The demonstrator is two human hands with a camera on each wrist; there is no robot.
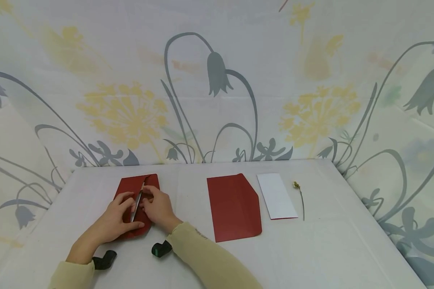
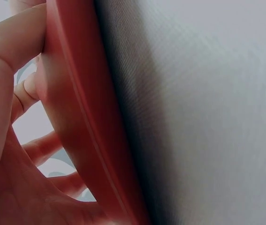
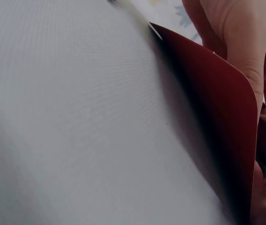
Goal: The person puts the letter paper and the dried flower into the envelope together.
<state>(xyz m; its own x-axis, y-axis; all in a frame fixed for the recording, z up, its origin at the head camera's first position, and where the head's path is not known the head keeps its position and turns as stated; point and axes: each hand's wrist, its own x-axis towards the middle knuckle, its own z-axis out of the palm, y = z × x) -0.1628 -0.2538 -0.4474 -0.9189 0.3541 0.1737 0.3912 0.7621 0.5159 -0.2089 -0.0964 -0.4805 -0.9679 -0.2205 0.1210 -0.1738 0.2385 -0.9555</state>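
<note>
A red envelope [image 1: 139, 200] lay on the left part of the white-covered table [image 1: 329, 249], and it was held from both sides at once: the left hand [image 1: 115, 218] was curled over its left edge, the right hand [image 1: 158, 208] over its right. Between the two hands a thin pale sheet [image 1: 136, 206] stood nearly on edge in the envelope's opening, and the fingertips of both hands appeared to be pinched about it there, probably so that the mouth was kept spread while the sheet was steadied. In the left wrist view the left thumb [image 2: 11, 42] was pressed against the envelope's lifted red edge [image 2: 84, 126], the other fingers being curled behind it. In the right wrist view the red paper [image 3: 217, 117] was seen raised off the cloth, the fingers [image 3: 238, 42] wrapped over its rounded corner (the exact grip on the sheet itself could not be told from there). To the right, well apart from the hands, a second red envelope [image 1: 234, 206] was laid flat with its flap open, a white card [image 1: 276, 196] just beside it and a small dried flower sprig [image 1: 300, 198] beyond that, seemingly set out in a row within easy reach.
</note>
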